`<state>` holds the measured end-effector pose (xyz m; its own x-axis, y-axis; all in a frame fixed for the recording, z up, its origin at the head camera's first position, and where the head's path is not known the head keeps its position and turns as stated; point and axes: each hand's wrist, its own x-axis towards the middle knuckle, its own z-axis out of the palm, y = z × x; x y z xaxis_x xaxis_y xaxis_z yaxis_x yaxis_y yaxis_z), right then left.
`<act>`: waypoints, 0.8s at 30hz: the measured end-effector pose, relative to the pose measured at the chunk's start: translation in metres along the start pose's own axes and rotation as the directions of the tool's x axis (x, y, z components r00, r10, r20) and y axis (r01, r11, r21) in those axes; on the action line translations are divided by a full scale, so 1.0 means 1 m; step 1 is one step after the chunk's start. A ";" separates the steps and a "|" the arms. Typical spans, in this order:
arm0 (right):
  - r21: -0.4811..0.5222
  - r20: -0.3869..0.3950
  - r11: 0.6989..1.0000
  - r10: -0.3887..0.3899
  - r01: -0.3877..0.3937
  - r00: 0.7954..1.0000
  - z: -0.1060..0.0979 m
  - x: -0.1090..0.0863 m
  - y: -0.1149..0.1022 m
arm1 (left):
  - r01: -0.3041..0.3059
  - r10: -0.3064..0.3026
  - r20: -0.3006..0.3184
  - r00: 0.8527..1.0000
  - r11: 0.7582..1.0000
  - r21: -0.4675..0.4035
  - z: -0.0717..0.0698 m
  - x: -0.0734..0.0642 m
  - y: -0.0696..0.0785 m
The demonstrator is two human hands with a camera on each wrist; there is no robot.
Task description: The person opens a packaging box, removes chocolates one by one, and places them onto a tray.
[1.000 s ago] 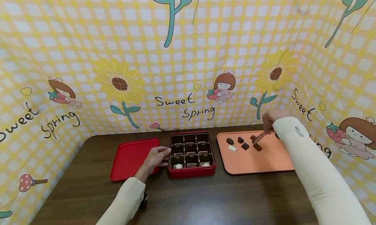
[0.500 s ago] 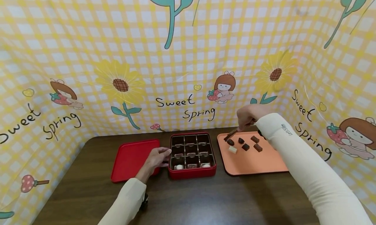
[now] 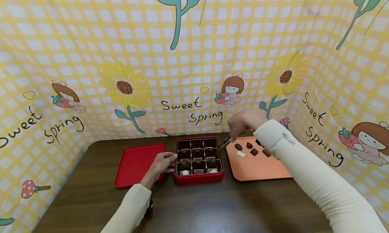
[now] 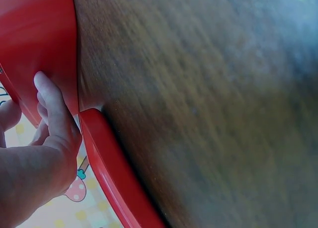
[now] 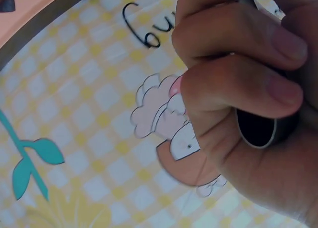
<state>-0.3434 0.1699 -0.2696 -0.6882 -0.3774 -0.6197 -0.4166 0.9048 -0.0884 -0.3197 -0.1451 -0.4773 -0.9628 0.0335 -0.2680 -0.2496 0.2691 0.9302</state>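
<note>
Fingers (image 4: 55,109) against red box (image 4: 39,34)

The box (image 3: 199,179) is red, tray (image 3: 258,169) orange, cloth (image 3: 188,64) yellow-checked.

Table (image 3: 212,206): nine-compartment box (image 3: 199,179) near middle. Lid (image 3: 136,165) at box's 9 o'clock, tray (image 3: 258,169) at 3 o'clock, backdrop cloth (image 3: 194,74) behind at 12. Left hand (image 3: 162,163) at box's 9 o'clock side, touching it, beside lid. Right hand (image 3: 243,123) at box's 2 o'clock, tongs (image 3: 224,144) slanting from it to box edge. Chocolates (image 3: 254,152) toward tray's 11 o'clock. Sweets (image 3: 185,172) in box's 5 and 7 o'clock compartments.
</note>
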 end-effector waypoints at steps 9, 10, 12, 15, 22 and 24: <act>-0.045 0.030 0.998 0.041 -0.040 0.999 0.014 0.013 -0.023 | -0.002 0.002 -0.005 1.000 1.000 0.008 0.000 -0.002 0.000; -0.053 0.036 0.998 0.043 -0.041 0.998 0.015 0.014 -0.024 | -0.002 0.002 -0.005 1.000 1.000 0.009 0.000 -0.002 0.000; -0.059 0.050 0.997 0.047 -0.044 0.998 0.017 0.015 -0.027 | -0.002 0.002 -0.004 1.000 1.000 0.013 0.000 -0.002 0.000; -0.073 0.058 0.997 0.045 -0.040 0.997 0.020 0.017 -0.030 | 0.002 -0.002 -0.003 1.000 1.000 0.014 0.000 -0.001 0.000; -0.134 0.065 0.990 0.054 -0.045 0.996 0.028 0.022 -0.036 | -0.004 0.004 -0.001 1.000 1.000 0.017 -0.001 -0.001 0.001; -0.144 0.055 0.988 0.072 -0.064 0.996 0.031 0.023 -0.038 | -0.002 0.002 -0.002 1.000 1.000 0.015 -0.001 -0.001 0.001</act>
<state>-0.3246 0.1326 -0.3049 -0.6825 -0.2995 -0.6667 -0.4529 0.8892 0.0642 -0.3194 -0.1455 -0.4755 -0.9634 0.0322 -0.2660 -0.2464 0.2839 0.9266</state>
